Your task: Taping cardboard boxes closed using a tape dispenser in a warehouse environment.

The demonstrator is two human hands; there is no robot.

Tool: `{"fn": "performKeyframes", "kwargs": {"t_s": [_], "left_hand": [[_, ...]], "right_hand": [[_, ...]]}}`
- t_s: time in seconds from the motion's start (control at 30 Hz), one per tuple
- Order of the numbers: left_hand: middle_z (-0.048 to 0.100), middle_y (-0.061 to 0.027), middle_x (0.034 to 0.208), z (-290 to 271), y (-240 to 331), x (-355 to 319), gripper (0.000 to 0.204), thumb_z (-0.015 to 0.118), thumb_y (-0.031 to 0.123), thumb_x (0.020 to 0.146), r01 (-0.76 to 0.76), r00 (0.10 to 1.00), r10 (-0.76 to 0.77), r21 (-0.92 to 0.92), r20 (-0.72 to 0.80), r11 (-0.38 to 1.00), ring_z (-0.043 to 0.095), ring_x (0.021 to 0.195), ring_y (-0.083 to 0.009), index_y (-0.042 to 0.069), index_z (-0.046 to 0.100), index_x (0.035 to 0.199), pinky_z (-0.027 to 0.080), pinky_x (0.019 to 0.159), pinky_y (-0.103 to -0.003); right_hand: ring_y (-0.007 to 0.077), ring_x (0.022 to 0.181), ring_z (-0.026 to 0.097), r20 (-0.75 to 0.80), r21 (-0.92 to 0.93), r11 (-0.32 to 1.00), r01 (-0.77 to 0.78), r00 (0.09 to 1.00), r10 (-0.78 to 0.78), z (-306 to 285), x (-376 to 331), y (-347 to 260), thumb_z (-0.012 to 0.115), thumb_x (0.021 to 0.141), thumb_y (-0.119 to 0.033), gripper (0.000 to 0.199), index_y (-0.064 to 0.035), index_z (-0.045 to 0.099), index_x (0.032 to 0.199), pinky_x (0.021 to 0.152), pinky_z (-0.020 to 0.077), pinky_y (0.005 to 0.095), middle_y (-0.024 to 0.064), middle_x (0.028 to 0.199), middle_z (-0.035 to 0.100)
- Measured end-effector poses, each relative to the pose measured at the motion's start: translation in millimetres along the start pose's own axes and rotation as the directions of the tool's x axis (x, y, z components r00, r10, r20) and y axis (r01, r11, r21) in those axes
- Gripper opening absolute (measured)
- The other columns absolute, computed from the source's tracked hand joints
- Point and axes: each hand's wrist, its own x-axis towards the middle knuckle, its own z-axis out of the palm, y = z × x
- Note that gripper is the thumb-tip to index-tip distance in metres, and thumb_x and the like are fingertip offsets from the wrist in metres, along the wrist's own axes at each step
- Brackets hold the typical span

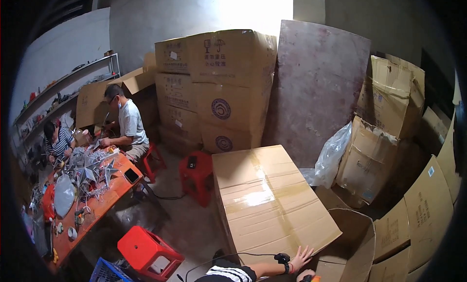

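A large taped cardboard box (243,185) stands in front of me, with shiny clear tape along the middle of its top. My left hand (300,260), a black band on its wrist, rests with spread fingers at the box's near edge. Just below it, at the lower rim of the picture, my right hand (305,274) shows only in part. Its fingers are curled round an orange and black object (316,278), mostly cut off, whose kind I cannot make out.
An open carton (357,233) and flattened cardboard (421,209) lie right of the box. Stacked cartons (221,92) and a tall board (321,87) stand behind. Red stools (146,248) are at left, near an orange worktable (104,204) covered with silver stars, where two people sit.
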Motion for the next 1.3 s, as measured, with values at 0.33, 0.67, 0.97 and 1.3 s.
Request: {"fn": "performKeyframes", "kwargs": {"t_s": [0.33, 0.67, 0.97, 1.3], "left_hand": [[0.028, -0.0138, 0.134, 37, -3, -4, 0.048, 0.040, 0.030, 0.085, -0.332, 0.899, 0.437, 0.598, -0.034, 0.729, 0.028, 0.122, -0.0277, 0.003, 0.038, 0.126, 0.033, 0.095, -0.040], [0.044, -0.0150, 0.117, 37, -8, -67, 0.039, 0.038, 0.027, 0.087, -0.627, 0.704, 0.620, -0.107, 0.346, 0.772, 0.043, 0.107, -0.0259, 0.003, 0.045, 0.117, 0.039, 0.087, -0.036], [0.058, -0.0170, 0.095, -46, -24, -87, 0.029, 0.040, 0.017, 0.087, -0.277, 0.690, 0.709, -0.854, 0.143, 0.442, 0.057, 0.090, -0.0305, 0.004, 0.050, 0.111, 0.046, 0.076, -0.036], [0.028, -0.0182, 0.134, -17, -127, -9, 0.050, 0.037, 0.031, 0.088, 0.051, 0.978, -0.092, -0.215, -0.188, 0.975, 0.024, 0.125, -0.0311, 0.001, 0.031, 0.128, 0.022, 0.098, -0.050]], "right_hand": [[0.0247, 0.082, 0.058, 0.326, -0.282, 0.934, -0.218, 0.894, 0.307, 67, -155, 39, 0.060, 0.069, -0.051, 0.050, -0.0032, 0.064, 0.084, 0.074, 0.0427, 0.0377, 0.0146, 0.090, 0.061], [0.0339, 0.075, 0.061, 0.312, -0.049, 0.838, -0.543, 0.789, 0.530, -52, -262, -21, 0.064, 0.069, -0.043, 0.042, -0.0008, 0.065, 0.075, 0.065, 0.0491, 0.0409, 0.0223, 0.077, 0.061], [0.0352, 0.077, 0.060, 0.447, 0.016, 0.822, -0.569, 0.740, 0.503, -25, -290, -24, 0.065, 0.067, -0.041, 0.043, 0.0004, 0.065, 0.078, 0.068, 0.0486, 0.0406, 0.0219, 0.078, 0.061], [0.0365, 0.079, 0.060, 0.419, 0.061, 0.782, -0.620, 0.727, 0.544, -51, -229, -39, 0.061, 0.069, -0.046, 0.047, 0.0001, 0.065, 0.079, 0.069, 0.0481, 0.0423, 0.0231, 0.080, 0.061]]}}
